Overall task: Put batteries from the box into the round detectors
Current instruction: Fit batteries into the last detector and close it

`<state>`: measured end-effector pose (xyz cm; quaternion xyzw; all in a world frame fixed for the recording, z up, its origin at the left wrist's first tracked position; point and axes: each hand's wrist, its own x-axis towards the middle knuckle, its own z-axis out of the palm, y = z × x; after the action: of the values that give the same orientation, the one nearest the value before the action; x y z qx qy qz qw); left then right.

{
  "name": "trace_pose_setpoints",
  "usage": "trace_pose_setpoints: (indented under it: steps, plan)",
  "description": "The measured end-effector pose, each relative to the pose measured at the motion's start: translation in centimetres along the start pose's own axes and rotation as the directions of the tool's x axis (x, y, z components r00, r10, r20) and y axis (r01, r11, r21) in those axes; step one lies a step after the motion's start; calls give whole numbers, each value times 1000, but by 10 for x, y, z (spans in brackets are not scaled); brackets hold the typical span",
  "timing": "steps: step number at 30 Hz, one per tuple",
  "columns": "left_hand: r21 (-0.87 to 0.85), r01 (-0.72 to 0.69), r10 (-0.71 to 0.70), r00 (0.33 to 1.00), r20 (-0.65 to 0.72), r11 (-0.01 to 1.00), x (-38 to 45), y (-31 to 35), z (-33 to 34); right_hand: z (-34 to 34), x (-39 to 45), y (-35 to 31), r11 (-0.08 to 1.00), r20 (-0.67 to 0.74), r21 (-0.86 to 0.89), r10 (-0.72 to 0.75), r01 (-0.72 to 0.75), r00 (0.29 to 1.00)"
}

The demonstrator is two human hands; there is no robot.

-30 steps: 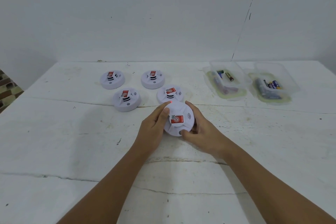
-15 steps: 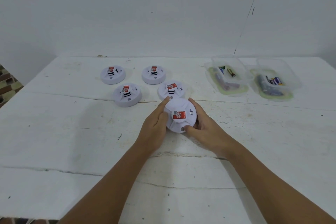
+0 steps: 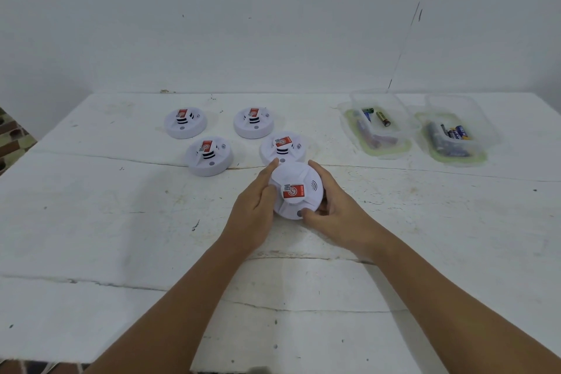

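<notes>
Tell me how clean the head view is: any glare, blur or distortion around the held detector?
Head view: even, soft light, no glare; faint shadows beside the forearms. The held detector between left hand and right hand is sharp, its label readable. Wide-angle bending shows at the table edges; batteries in the clear boxes look slightly soft.

Both forearms cut off at bottom edge, battery labels (image 3: pixel 383 118) too small to read, right hand (image 3: pixel 337 206) fingertips perhaps hidden behind detector (image 3: pixel 296 190)
</notes>
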<state>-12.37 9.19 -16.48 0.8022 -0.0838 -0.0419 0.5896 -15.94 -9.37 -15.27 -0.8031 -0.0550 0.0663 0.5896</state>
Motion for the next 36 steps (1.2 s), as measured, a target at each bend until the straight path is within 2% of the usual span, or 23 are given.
trace_pose_setpoints:
  steps: [22,36]
  plan:
    - [15,3,-2,1000,-8,1000,-1,-3,1,-2,-1,1,1000,1,-3,-28,28,1000]
    - [-1,3,-3,1000,1,1000,0,-3,0,-4,2,6,1000,15,13,7,-7,1000]
